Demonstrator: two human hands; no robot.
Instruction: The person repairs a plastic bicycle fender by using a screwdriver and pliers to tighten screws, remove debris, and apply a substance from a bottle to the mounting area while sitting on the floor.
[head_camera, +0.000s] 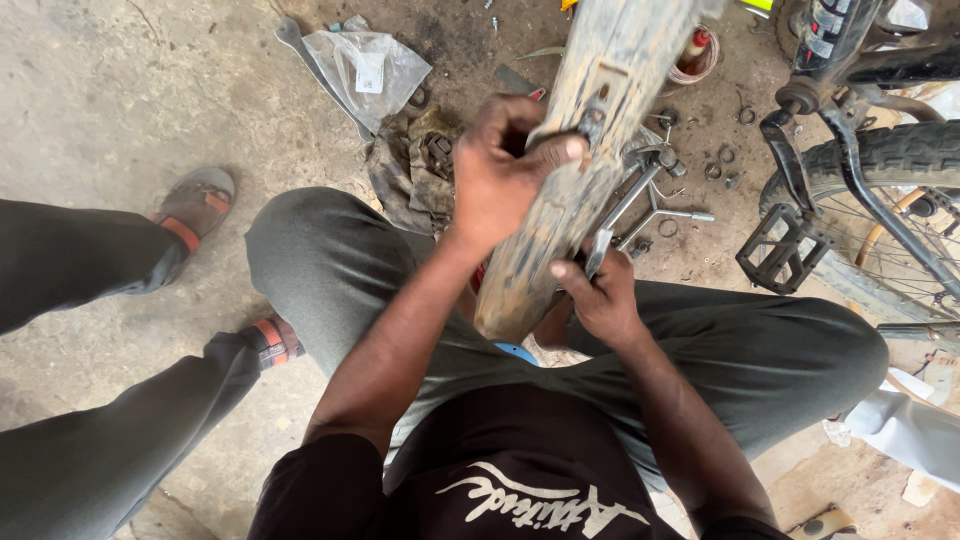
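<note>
Fingers (560, 152) of the left hand (500, 175) wrapped tight around a long, dirty, mud-caked bike part (575, 170), probably a mudguard, thumb pressed flat across its face. Held up at a slant over the lap, near end down between the knees, far end running up and out of view past the top edge. Right hand (600, 295) lower down, closed on a small metal tool (598, 250), maybe a spanner, pressed right against the right edge of the part. Can't quite make out the tool's tip, too blurry.

On the concrete floor (120, 100) beyond the hands: oily rag (410, 165), clear plastic bag (365, 65) further left, and a scatter of wrenches (650, 195), washers and nuts just right of the part. Bicycle (870, 170) at the far right, knobby tyre and black pedal (785, 250) showing. Someone else's legs coming in from the left, feet in orange-strapped sandals (195, 205), well apart from the work. White plastic thing (910, 430) down at the near right corner, can't tell what.
</note>
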